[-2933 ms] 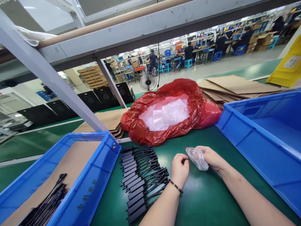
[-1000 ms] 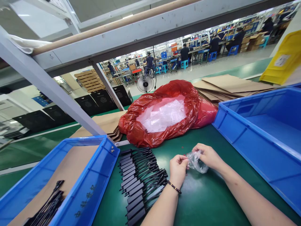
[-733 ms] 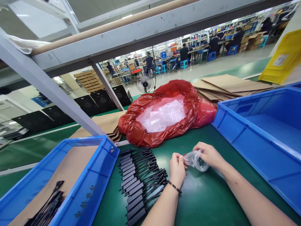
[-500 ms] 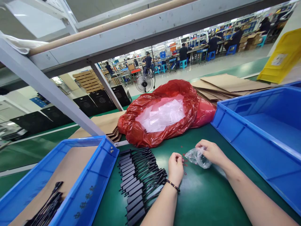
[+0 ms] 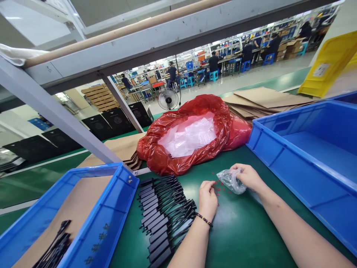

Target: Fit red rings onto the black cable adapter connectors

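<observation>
the right hand (image 5: pixel 247 176) pinches a small crumpled clear plastic bag (image 5: pixel 231 181) by its far-right end, its mouth pointing left over tiny red rings (image 5: pixel 219 188) scattered on the green mat (image 5: pixel 245 230), just right of the curled left hand (image 5: pixel 208 195), whose fingertips touch the nearest rings beside rows of flat black cable parts (image 5: pixel 164 208).

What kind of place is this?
Most likely a factory assembly or packing line: blue plastic bins flank a green work mat, identical black parts lie in rows, and other workers sit at benches behind.
</observation>
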Motion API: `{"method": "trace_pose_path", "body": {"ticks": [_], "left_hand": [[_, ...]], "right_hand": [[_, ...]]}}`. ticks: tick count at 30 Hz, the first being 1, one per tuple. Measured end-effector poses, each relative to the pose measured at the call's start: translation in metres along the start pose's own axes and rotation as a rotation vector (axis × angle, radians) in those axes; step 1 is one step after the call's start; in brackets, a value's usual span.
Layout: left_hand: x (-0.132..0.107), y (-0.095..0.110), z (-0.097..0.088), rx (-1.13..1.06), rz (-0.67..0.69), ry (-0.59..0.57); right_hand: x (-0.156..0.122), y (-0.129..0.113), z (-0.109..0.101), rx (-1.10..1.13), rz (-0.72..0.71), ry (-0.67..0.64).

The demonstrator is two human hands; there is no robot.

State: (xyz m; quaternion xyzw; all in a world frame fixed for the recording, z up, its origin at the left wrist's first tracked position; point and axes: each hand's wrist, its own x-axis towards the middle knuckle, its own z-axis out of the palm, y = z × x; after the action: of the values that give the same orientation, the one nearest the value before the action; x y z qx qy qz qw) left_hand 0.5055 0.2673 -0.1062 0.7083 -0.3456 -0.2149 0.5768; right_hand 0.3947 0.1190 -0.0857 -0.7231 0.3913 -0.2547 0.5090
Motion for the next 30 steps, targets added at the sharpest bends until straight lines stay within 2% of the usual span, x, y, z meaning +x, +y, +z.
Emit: {"method": "trace_pose_path", "body": {"ticks": [2, 6, 8, 10, 14, 16, 19, 22, 25, 27, 30], "left_hand": [[0.002, -0.002, 0.001, -0.129, -0.063, -0.001], [0.004, 0.003, -0.003, -0.636, -0.360, -0.024], [0.005, 0.007, -0.007, -0.843, -0.461, -0.048], [0.006, 0.011, -0.011, -0.943, -0.513, -0.066], [0.007, 0.015, -0.016, -0.964, -0.536, -0.072], [0.008, 0.013, -0.015, -0.938, -0.512, -0.063], [0.008, 0.006, -0.011, -0.797, -0.399, -0.017], [0.007, -0.003, -0.006, -0.471, -0.206, 0.031], [0.004, -0.010, -0.003, -0.152, -0.014, 0.019], [0.002, -0.012, -0.003, 0.006, 0.057, 0.013], [0.000, -0.009, -0.004, 0.220, 0.085, 0.006]], "right_hand": [[0.000, 0.001, 0.000, -0.005, -0.002, -0.004], [0.001, 0.002, -0.001, -0.022, -0.020, 0.021], [0.002, 0.002, -0.001, -0.015, -0.022, 0.012], [0.001, 0.002, -0.001, 0.007, -0.004, -0.005], [-0.001, 0.000, 0.002, 0.102, 0.038, -0.086], [-0.001, 0.000, 0.003, 0.130, 0.052, -0.117], [-0.001, 0.001, 0.003, 0.119, 0.062, -0.108], [0.000, 0.003, 0.003, 0.102, 0.063, -0.099], [-0.001, 0.004, 0.004, 0.101, 0.062, -0.113], [-0.001, 0.003, 0.005, 0.106, 0.060, -0.120], [-0.001, 0.002, 0.004, 0.115, 0.054, -0.124]]}}
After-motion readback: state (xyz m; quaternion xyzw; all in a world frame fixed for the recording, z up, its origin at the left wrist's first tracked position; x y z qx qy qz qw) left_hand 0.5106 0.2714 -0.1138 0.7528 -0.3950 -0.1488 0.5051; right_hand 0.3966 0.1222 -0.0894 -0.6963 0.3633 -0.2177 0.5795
